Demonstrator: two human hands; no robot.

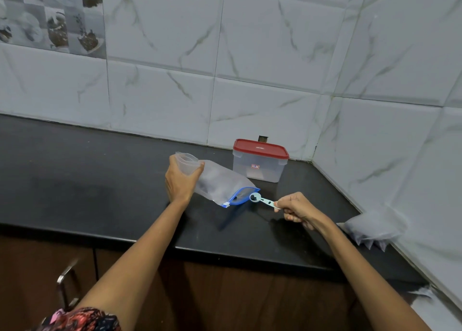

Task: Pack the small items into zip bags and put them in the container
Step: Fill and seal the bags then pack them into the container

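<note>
**A:** From the head camera, we have both arms out over the black counter [100, 180], working toward its far right corner where the two tiled walls meet. Our left hand [180, 180] is wrapped around the bottom end of the zip bag [220, 180], fingers curled round the plastic, lifting that end so the bag slopes down toward the right.

**B:** And the blue zip mouth [241, 197] sits at the low end, close to the counter and gaping open. Our right hand [298, 212] pinches the handle of a small pale blue spoon [262, 200], fingers curled tight on it, with the bowl right at the mouth.

**A:** There is something dark in the bowl. We cannot tell what it is from here.

**B:** So we judge this as the filling step: small items are going into the bag by the spoonful. Nothing is sealed yet.

**A:** The container [258, 164] stands just behind the bag, near the back wall, and its red lid [260, 148] is on. Another filmy bag [375, 227] lies against the right wall, blurred.

**B:** Next, we reckon the spoon has to go past the zip and tip out inside. With the mouth pointing down, the load could slide back out, so the left hand should probably raise the mouth end before we zip it.

**A:** And the lid has to come off before any bag goes in.
</note>
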